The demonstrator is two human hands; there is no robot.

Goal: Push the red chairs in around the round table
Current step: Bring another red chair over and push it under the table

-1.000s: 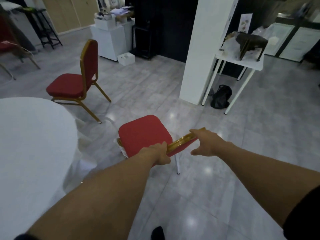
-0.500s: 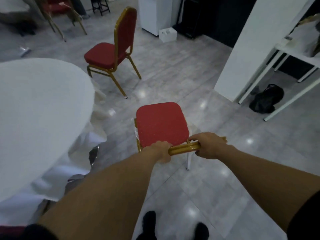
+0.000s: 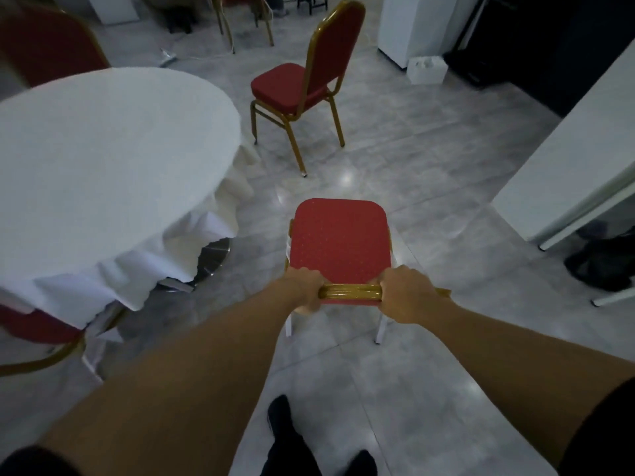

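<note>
A red chair [image 3: 338,237] with a gold frame stands right in front of me, its seat facing away, to the right of the round table [image 3: 103,159] under a white cloth. My left hand [image 3: 304,286] and my right hand [image 3: 407,293] both grip the gold top rail of its backrest. A second red chair [image 3: 302,84] stands farther off, beyond the table's right edge, turned sideways and apart from the cloth. A third red chair [image 3: 37,326] sits tucked under the table's near left edge. Another red backrest [image 3: 48,46] rises behind the table at the far left.
A white pillar wall [image 3: 567,152] and a white table leg [image 3: 584,218] stand to the right, with a dark bag [image 3: 604,262] on the floor below. A small white box [image 3: 427,70] and white cabinet [image 3: 402,25] lie at the back. The table's metal base [image 3: 211,259] shows under the cloth.
The view has swung left, bringing the round table more into sight. The held chair now stands square in front of me, and my hands have shifted to grip both ends of its top rail.
</note>
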